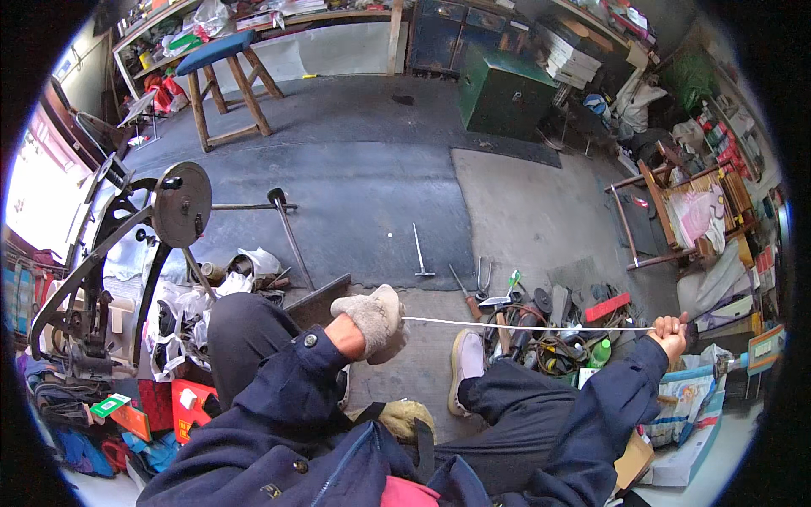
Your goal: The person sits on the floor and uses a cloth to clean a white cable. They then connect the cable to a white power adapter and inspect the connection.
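My left hand, in a grey-beige fuzzy glove, is closed at the near end of a taut white cord at lower centre. My bare right hand, at the right, grips the other part of the cord, its fingers curled round it. The cord runs almost level between them, above my legs and a pile of tools. A yellowish fuzzy item with a black strap lies in my lap below my left hand. My white shoe shows under the cord.
A cast-iron hand-cranked machine stands close at left, near white plastic bags. A T-shaped metal rod lies ahead on the floor. Farther back are a wooden stool and green chest. A folded wooden frame and clutter line the right.
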The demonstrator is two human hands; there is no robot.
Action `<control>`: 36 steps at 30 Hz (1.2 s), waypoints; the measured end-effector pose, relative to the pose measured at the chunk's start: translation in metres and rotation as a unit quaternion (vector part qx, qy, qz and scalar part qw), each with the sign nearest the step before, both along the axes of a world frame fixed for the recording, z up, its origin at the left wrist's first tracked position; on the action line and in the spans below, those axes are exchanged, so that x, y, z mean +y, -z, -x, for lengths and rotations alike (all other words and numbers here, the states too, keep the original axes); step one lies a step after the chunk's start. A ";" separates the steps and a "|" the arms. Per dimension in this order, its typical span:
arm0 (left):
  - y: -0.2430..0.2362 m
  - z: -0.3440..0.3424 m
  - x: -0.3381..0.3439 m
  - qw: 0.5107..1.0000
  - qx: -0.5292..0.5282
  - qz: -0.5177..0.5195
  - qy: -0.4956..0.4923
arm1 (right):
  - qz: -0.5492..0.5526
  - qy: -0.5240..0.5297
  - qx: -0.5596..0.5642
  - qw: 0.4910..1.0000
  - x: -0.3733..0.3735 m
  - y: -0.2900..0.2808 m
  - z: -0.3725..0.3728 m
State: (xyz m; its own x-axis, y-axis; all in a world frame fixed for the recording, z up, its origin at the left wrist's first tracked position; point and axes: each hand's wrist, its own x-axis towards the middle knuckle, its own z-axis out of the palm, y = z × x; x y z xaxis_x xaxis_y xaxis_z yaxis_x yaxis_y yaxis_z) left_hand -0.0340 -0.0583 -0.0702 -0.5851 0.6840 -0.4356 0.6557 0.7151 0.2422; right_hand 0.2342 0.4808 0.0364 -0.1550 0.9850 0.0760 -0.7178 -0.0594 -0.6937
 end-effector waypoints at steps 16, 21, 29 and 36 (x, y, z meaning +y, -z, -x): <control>0.013 -0.017 0.022 0.981 -0.008 -0.188 -0.040 | -0.301 -0.430 -0.389 0.757 -0.300 0.025 0.158; -0.036 -0.012 0.019 0.930 -0.107 -0.345 0.076 | -0.289 -0.546 -0.483 0.620 -0.354 0.043 0.157; -0.016 -0.020 0.016 0.958 -0.044 -0.283 -0.023 | -0.453 -0.481 -0.471 0.585 -0.327 0.018 0.158; -0.026 -0.011 0.009 0.982 0.034 -0.183 0.035 | -0.321 -0.387 -0.524 0.687 -0.251 -0.010 0.144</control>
State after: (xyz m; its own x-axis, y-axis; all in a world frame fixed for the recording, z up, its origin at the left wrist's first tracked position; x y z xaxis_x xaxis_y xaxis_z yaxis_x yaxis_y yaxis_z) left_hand -0.0229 -0.0494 -0.0442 -0.5506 0.8268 -0.1151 0.7233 0.5414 0.4287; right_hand 0.0899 0.2296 0.0460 -0.9149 0.3921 -0.0960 0.2704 0.4186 -0.8669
